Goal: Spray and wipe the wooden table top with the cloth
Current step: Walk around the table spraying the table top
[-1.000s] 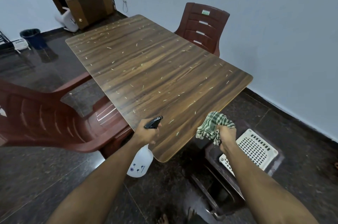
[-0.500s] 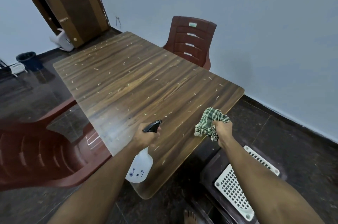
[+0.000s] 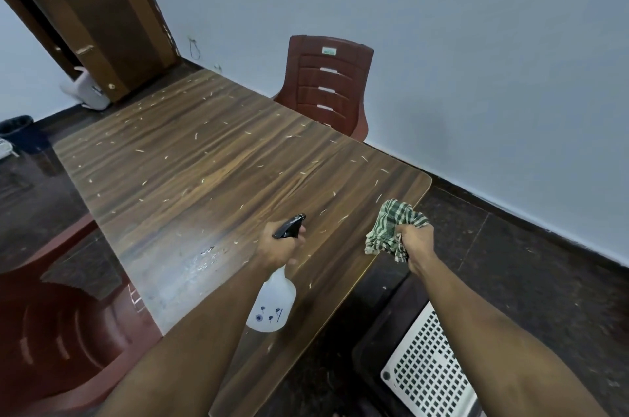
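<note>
The wooden table top (image 3: 211, 171) stretches away from me, strewn with small pale scraps. My left hand (image 3: 279, 248) grips a white spray bottle (image 3: 272, 304) with a black nozzle, held over the near part of the table and pointing away. A wet, misted patch (image 3: 190, 266) shows on the wood left of that hand. My right hand (image 3: 417, 244) holds a bunched green-and-white checked cloth (image 3: 391, 229) in the air just past the table's right edge.
One dark red plastic chair (image 3: 328, 86) stands at the table's far right side and another (image 3: 61, 331) at its near left. A white perforated basket (image 3: 429, 375) lies on the dark floor under my right arm. A wooden door (image 3: 88, 7) and dustbin (image 3: 15, 125) are far left.
The view has moved in closer over the table. Both hands have come forward over its near end, and a wet misted patch has appeared on the wood left of the bottle.
</note>
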